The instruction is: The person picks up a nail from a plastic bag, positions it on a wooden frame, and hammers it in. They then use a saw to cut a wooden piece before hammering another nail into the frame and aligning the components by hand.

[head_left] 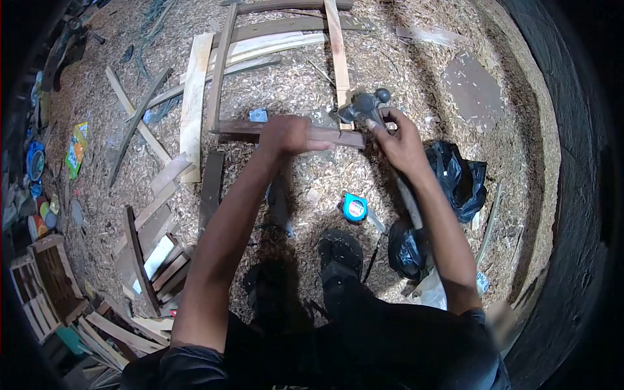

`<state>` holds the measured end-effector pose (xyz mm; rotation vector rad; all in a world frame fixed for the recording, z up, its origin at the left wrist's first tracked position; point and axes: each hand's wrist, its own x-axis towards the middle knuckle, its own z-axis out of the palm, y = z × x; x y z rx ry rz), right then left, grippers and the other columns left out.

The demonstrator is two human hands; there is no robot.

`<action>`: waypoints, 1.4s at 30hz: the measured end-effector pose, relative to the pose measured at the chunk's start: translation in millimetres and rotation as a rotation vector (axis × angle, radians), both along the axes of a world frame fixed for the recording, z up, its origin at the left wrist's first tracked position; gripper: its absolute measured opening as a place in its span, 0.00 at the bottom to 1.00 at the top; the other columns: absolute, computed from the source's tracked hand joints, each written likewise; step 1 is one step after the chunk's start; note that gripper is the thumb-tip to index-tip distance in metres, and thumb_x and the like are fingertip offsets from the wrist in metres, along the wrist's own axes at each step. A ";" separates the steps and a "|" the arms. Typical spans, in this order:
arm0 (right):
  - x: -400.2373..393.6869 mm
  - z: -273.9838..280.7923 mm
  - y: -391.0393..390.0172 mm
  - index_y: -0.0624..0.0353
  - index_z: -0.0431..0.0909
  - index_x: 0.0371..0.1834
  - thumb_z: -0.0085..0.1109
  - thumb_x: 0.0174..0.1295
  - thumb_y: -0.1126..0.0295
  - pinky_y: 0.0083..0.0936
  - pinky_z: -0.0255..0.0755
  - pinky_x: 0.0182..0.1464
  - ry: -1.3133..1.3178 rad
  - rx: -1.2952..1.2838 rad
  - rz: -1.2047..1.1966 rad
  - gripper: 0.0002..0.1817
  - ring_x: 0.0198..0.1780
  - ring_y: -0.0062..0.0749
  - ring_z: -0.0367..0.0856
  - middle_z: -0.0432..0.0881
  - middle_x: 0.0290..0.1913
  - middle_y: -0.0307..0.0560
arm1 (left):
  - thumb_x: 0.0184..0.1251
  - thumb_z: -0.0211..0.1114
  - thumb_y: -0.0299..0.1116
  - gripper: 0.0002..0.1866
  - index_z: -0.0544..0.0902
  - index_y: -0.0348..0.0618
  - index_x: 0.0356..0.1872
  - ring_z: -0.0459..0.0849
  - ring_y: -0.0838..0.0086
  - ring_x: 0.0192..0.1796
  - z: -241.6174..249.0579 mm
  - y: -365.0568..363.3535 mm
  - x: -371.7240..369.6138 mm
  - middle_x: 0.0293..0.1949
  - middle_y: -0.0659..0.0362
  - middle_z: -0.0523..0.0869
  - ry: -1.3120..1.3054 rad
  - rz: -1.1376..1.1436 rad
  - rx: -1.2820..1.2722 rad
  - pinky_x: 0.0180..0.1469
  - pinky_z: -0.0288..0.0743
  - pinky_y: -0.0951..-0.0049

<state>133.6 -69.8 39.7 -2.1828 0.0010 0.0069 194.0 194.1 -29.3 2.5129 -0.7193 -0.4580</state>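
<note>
My left hand [285, 135] is wrapped round a wooden crossbar [346, 138], the near rail of a wooden frame [223, 68] lying on the ground. In my right hand [403, 144] is a ball-peen hammer [366, 104], gripped just below its head, its handle trailing back beside my forearm. The hammer head is over the crossbar's right end, where a pale side strip [337, 55] of the frame meets it. A small blue-white packet [258, 115] lies just beyond my left hand. Nearer my feet sits a blue tape measure [355, 207] with some blade out.
Wood shavings cover the ground. Loose planks [194, 107] and offcuts [172, 266] lie to the left, near a wooden crate [55, 279]. Black plastic bags [458, 179] are at the right, before a dark wall [585, 162]. A flat brown sheet [472, 88] lies far right.
</note>
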 end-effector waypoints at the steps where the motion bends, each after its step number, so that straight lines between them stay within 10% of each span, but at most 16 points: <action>1: 6.2 -2.9 -7.3 0.65 0.83 0.49 0.68 0.68 0.65 0.36 0.77 0.48 -0.050 -0.050 0.076 0.15 0.39 0.41 0.85 0.87 0.38 0.57 | 0.47 0.65 0.80 0.44 0.87 0.39 0.33 0.89 0.47 0.35 -0.6 -0.5 0.1 0.29 0.44 0.88 0.002 -0.004 0.013 0.40 0.81 0.52; 11: 55.4 1.5 -34.9 0.68 0.83 0.52 0.60 0.73 0.62 0.38 0.75 0.51 0.252 -0.314 0.339 0.17 0.43 0.38 0.84 0.87 0.41 0.62 | 0.50 0.60 0.83 0.47 0.88 0.38 0.35 0.89 0.46 0.35 5.7 -4.4 2.8 0.29 0.42 0.88 -0.004 -0.061 0.147 0.40 0.82 0.50; 15: 69.8 -3.3 -41.0 0.66 0.85 0.49 0.58 0.75 0.63 0.30 0.73 0.38 0.429 -0.121 0.318 0.16 0.31 0.23 0.75 0.83 0.28 0.42 | 0.50 0.59 0.83 0.48 0.88 0.38 0.35 0.89 0.46 0.35 6.0 -4.6 5.9 0.29 0.42 0.88 0.028 -0.078 0.160 0.41 0.82 0.50; 42: 47.9 19.9 -42.4 0.60 0.85 0.61 0.60 0.74 0.59 0.34 0.77 0.52 0.228 -0.091 0.337 0.20 0.42 0.30 0.85 0.90 0.39 0.50 | 0.50 0.54 0.87 0.51 0.88 0.38 0.30 0.89 0.50 0.32 20.5 -6.6 7.4 0.26 0.43 0.87 0.081 -0.208 0.292 0.38 0.83 0.52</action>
